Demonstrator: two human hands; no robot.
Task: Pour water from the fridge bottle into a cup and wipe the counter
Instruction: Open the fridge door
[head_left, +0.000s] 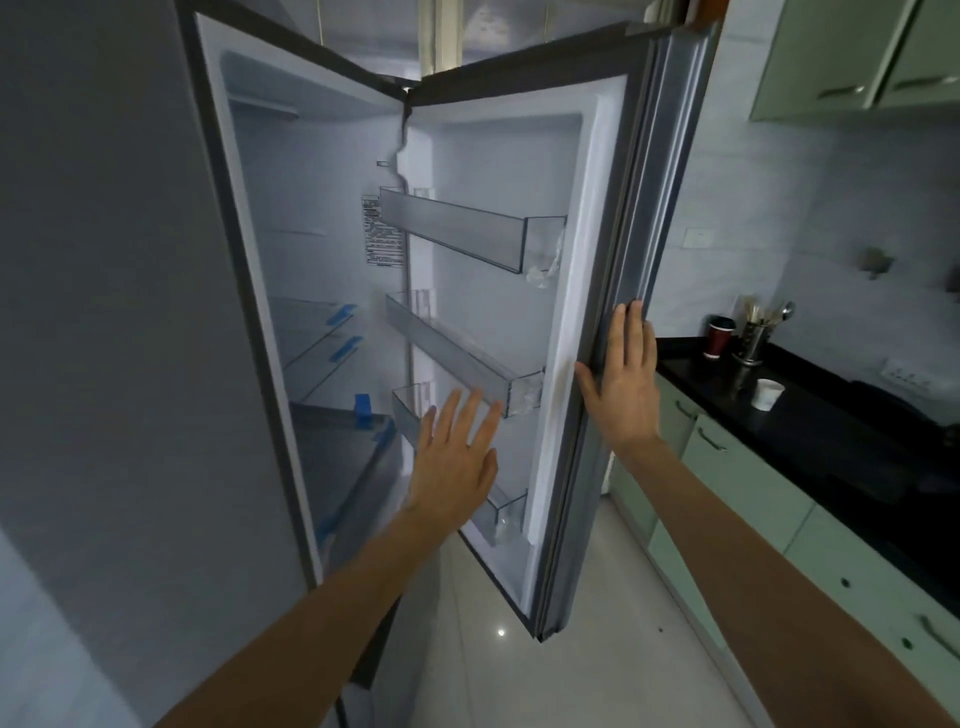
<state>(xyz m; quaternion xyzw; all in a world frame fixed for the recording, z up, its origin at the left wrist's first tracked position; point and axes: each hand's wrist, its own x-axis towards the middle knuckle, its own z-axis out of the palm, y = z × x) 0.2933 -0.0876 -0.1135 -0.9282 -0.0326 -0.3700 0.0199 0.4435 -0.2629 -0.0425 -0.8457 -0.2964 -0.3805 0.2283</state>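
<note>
- Fridge door (519, 270) swung wide
- Right hand (621, 382) flat on door edge, grip spread
- Left hand (457, 457) by door shelves, grip spread, empty
- White cup (768, 393) on bench (831, 441)

A black worktop (810, 441) runs along the right wall above pale green cabinet fronts. Near its far end stand a dark red cup with a black lid (719, 338) and, just beside it, a metal utensil holder (750, 340). A small white cup (768, 393) sits apart, nearer the front edge.
</note>
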